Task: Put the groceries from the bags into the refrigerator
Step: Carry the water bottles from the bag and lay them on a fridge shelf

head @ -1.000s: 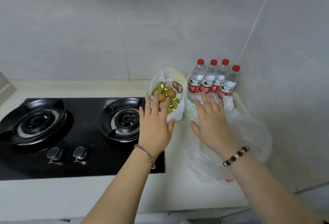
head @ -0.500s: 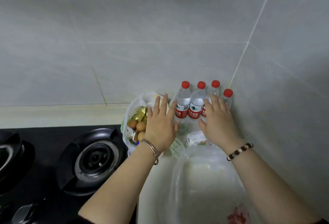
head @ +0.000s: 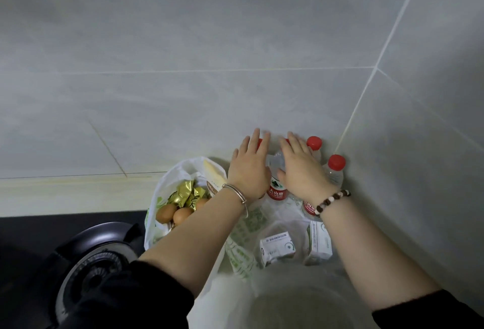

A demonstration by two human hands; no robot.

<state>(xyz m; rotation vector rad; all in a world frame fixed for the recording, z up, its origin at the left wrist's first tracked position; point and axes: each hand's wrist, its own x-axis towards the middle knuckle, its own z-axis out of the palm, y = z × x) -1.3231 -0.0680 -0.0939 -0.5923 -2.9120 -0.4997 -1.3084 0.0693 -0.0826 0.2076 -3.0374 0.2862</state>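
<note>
Our left hand (head: 248,171) and right hand (head: 301,171) spread flat, fingers straight, gripping nothing, over the water bottles (head: 333,171) beside the bag of eggs (head: 158,195)

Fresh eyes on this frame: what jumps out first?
The left hand and right hand spread open over the red-capped water bottles in the tiled corner. Left of them, a white bag shows brown eggs and gold packets. A black burner sits at bottom left.
</note>
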